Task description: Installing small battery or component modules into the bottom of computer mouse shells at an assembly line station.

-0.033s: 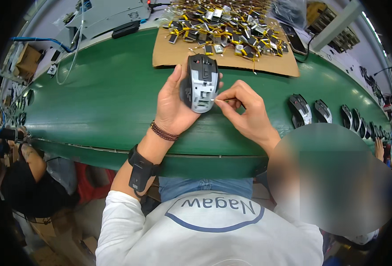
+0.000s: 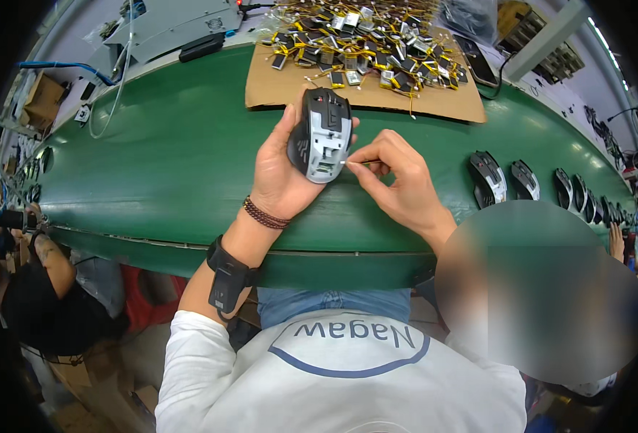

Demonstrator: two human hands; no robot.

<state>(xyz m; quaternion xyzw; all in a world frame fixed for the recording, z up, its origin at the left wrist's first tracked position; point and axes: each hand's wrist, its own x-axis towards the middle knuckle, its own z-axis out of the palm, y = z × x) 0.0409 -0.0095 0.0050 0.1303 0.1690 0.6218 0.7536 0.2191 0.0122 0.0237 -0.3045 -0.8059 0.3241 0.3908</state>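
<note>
In the middle of the head view, my left hand (image 2: pixel 281 162) is wrapped around a black and grey computer mouse (image 2: pixel 331 119), tilted over the belt. The mouse has its rear cover off, so a grey inner shell with a recess and a bit of green circuit board shows. My right hand (image 2: pixel 398 180) is just right of the mouse's rear end. Its thumb and forefinger pinch a thin dark piece with a small white end (image 2: pixel 345 164), close to the mouse's edge; whether it touches cannot be made out.
A green conveyor belt (image 2: pixel 167 159) runs across. Beyond my hands, a cardboard sheet (image 2: pixel 283 90) bears a heap of small battery packs (image 2: pixel 376 58) with wires. More mice (image 2: pixel 487 180) stand in a row at the right. A grey machine (image 2: pixel 174 29) is at the far left; other people sit at both sides.
The mouse has tilted slightly in my left hand and sits a touch further left. My right hand has shifted a little left with it, its pinch kept.
</note>
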